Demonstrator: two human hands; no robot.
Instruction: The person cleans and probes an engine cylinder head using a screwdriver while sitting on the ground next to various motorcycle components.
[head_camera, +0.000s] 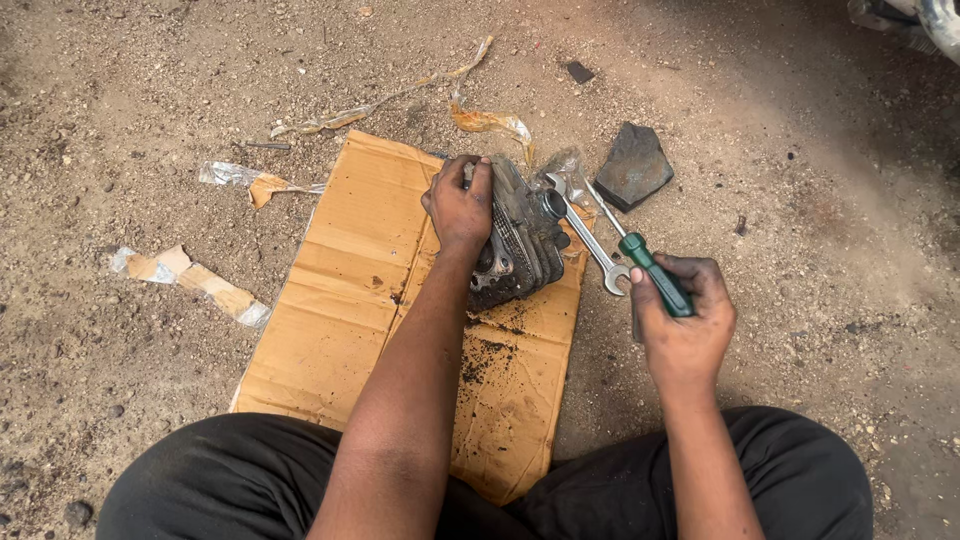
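The dark, greasy finned metal engine part (515, 245) is sitting at the centre of the frame, on the upper right corner of a flattened brown cardboard sheet (340, 300) that is lying on the sandy ground (120, 100). Its long axis is running from the upper middle of the frame down towards the lower middle, a little tilted. The left hand (460, 205) is resting on the upper left end of the part; its fingers (478, 178) are curling closed over the top edge and holding it steady. The right hand (685, 325) is lying right of centre, clearly apart from the part, so the left hand is the nearer one. The fingers of the right hand are closing around the green handle of a screwdriver (650, 268), whose thin shaft is pointing up and to the left, towards the part. A silver open-ended spanner (585, 235) is lying between the part and the right hand, almost parallel to the shaft. Black crumbs of dirt (490, 350) are spreading on the cardboard below the part. A flat dark stone (632, 165) is lying in the upper right, and pieces of torn tape (190, 280) at the left.
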